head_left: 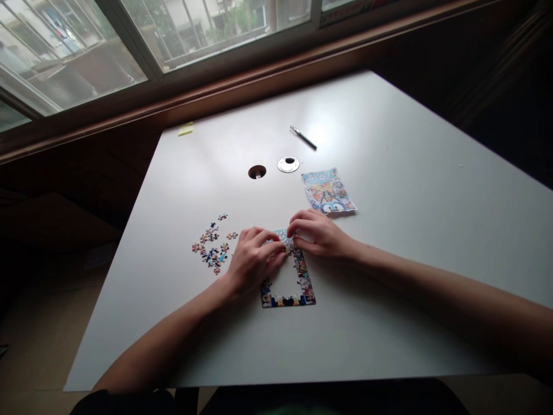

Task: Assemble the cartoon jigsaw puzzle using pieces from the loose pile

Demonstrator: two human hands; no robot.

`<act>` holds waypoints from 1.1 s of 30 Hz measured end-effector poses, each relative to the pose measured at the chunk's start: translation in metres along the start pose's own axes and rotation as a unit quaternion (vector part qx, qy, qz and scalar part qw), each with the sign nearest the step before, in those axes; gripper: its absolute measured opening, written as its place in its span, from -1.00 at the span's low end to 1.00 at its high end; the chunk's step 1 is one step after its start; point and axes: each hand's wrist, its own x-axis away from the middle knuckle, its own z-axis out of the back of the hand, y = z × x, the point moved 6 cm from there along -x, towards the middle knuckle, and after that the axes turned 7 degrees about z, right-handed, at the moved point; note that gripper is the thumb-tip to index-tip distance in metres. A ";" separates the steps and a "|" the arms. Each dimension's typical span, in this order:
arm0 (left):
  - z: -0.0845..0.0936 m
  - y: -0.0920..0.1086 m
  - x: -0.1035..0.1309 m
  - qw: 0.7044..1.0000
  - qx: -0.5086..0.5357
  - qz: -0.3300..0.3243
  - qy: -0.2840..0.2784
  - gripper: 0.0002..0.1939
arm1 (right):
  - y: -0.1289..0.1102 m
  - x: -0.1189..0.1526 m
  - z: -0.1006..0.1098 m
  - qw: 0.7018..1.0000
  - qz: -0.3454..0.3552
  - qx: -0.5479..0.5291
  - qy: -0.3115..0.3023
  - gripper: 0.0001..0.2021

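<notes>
Centrally, partial puzzle (305, 281): lies flat on the bench (367, 334), under and between both hands; forms a rectangular border around a bare white middle, with a dark blue strip along the near edge and crowded, many-coloured bits up the right side.
Left hand (254, 253): arches palm-down over the upper left part of the partial puzzle, curling fingers inward – cannot tell whether pinching a piece.
Right hand (314, 233): reaches in from the right to the far end of the partial puzzle, bending fingers close to those of the left hand – too small and hidden to tell whether gripping anything.
Loose pieces (211, 253): lie scattered to the left of the left hand, mostly in one loose cluster.
Picture sheet (329, 189): lies just beyond the right hand; shows pale lettering at the top and a blue face with big eyes near the bottom.
Round hole (257, 172): opens in the bench beyond the left hand.
Metal disc (285, 166): sits just right of the round hole.
Pen (304, 139): lies slantwise beyond the metal disc.
Yellow note (185, 129): rests at the far left corner.
Window (216, 26): stands beyond the bench.
</notes>
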 end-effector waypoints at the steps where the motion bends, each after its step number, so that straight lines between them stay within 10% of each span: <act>1: 0.000 -0.001 0.001 1.000 0.002 0.000 0.002 -0.89 | 0.000 0.001 -0.001 1.000 0.003 0.010 -0.005 -0.84; 33: -0.001 0.027 0.007 0.992 -0.068 -0.099 -0.049 -0.87 | -0.001 0.001 -0.003 0.999 0.007 0.031 -0.009 -0.89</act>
